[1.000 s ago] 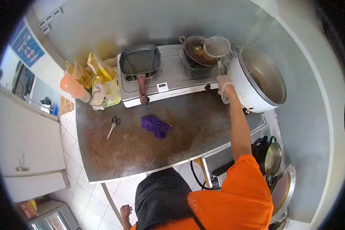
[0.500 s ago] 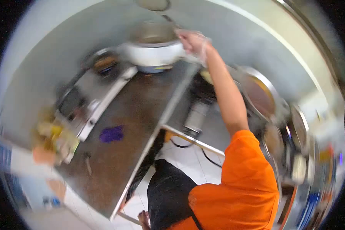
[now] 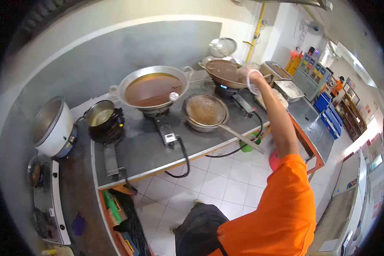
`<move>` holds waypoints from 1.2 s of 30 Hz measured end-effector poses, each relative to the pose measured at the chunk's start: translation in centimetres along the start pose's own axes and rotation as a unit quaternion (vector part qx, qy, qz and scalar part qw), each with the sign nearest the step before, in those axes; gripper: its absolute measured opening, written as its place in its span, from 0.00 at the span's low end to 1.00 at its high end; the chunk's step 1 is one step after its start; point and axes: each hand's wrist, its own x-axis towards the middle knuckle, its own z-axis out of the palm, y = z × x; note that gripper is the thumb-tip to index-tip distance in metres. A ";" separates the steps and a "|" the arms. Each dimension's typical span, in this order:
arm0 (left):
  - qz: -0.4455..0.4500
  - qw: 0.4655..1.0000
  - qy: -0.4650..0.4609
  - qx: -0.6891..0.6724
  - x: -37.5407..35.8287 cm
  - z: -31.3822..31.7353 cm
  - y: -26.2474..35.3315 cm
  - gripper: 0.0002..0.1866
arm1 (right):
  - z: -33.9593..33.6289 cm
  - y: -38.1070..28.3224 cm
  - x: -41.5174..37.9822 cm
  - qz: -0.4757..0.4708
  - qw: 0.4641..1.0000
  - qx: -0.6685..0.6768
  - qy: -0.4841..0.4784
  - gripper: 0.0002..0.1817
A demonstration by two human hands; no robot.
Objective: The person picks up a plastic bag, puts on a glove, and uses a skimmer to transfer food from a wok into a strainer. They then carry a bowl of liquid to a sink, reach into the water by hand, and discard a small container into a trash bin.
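Observation:
My right hand [image 3: 250, 76], in a clear plastic glove, reaches over the far right wok [image 3: 226, 71] of brown liquid and is blurred. Its fingers appear closed on the handle of a round mesh skimmer [image 3: 222, 47], whose head is raised above that wok's back rim. Nearer me, a strainer [image 3: 205, 110] with a long handle rests on a metal bowl. To its left stands a large two-handled wok [image 3: 153, 89] with dark oil, a small white object at its rim. My left hand is out of view.
Burners with hoses line the steel counter [image 3: 147, 158]. At left are a black pot [image 3: 100, 117], a white cooker [image 3: 54, 128] and a gas stove [image 3: 57, 205]. Metal trays [image 3: 288, 89] sit beyond the right wok. A person [image 3: 337, 86] in orange stands far back.
My view has swung right, from the white cooker to the woks. My right hand, with the skimmer, has moved from beside the cooker to over the far right wok.

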 end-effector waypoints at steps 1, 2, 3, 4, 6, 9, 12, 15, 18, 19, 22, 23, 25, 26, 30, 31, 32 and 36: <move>0.013 0.999 -0.010 0.039 0.6 1.4 0.8 0.16 | -2.5 4.1 -0.5 0.008 0.996 -0.087 0.010 0.12; 0.027 0.997 -0.019 0.077 1.4 3.0 1.7 0.16 | -4.8 7.7 -0.9 0.016 0.984 -0.174 0.020 0.13; 0.039 0.992 -0.028 0.113 2.1 4.9 2.6 0.16 | -6.6 11.2 -0.9 0.023 0.965 -0.260 0.028 0.13; 0.050 0.987 -0.037 0.147 2.5 7.1 4.0 0.17 | -8.0 14.2 -1.0 0.026 0.964 -0.262 0.027 0.13; 0.068 0.975 -0.054 0.203 2.0 12.6 11.6 0.17 | -11.0 20.1 -0.4 0.077 0.977 -0.192 0.050 0.15; -0.022 0.983 -0.097 -0.151 8.7 22.8 34.2 0.17 | -13.8 29.3 2.7 0.108 0.954 -0.278 0.033 0.17; -0.048 0.845 -0.308 -0.434 10.0 32.9 56.1 0.24 | -13.7 37.2 5.6 -0.005 0.960 -0.258 0.111 0.16; -0.123 0.665 -0.389 -0.625 6.8 36.1 70.4 0.22 | -13.9 39.8 8.5 0.035 0.956 -0.287 0.059 0.20; -0.147 0.734 -0.282 -0.601 7.1 37.2 72.1 0.15 | -14.0 42.6 14.0 0.053 0.911 -0.408 -0.028 0.20; -0.154 0.736 -0.264 -0.604 7.0 36.7 71.3 0.15 | -13.6 44.2 15.8 0.035 0.906 -0.420 -0.029 0.19; -0.171 0.760 -0.214 -0.589 6.1 33.4 69.5 0.16 | -13.9 42.2 18.3 0.045 0.899 -0.433 -0.041 0.20; -0.168 0.797 -0.189 -0.548 5.8 31.8 69.4 0.18 | -13.4 42.7 19.7 0.039 0.899 -0.433 -0.046 0.20; -0.136 0.869 -0.126 -0.460 5.6 29.1 68.6 0.22 | -13.0 44.2 23.0 0.051 0.890 -0.448 -0.062 0.19; -0.107 0.882 -0.118 -0.443 5.8 28.2 66.7 0.28 | -12.5 46.9 25.3 0.038 0.900 -0.434 -0.034 0.23; -0.070 0.830 -0.118 -0.541 7.5 27.1 65.4 0.34 | -12.0 46.8 28.7 0.005 0.888 -0.436 -0.146 0.27; -0.083 0.801 -0.107 -0.583 8.5 27.7 64.0 0.35 | -11.7 47.2 29.7 -0.019 0.886 -0.431 -0.169 0.28; -0.098 0.770 -0.096 -0.623 9.1 28.8 62.1 0.35 | -11.3 47.8 30.5 -0.041 0.883 -0.426 -0.194 0.29; -0.231 0.808 0.061 -0.538 11.8 38.1 50.7 0.36 | -9.3 50.5 33.8 -0.149 0.868 -0.393 -0.265 0.26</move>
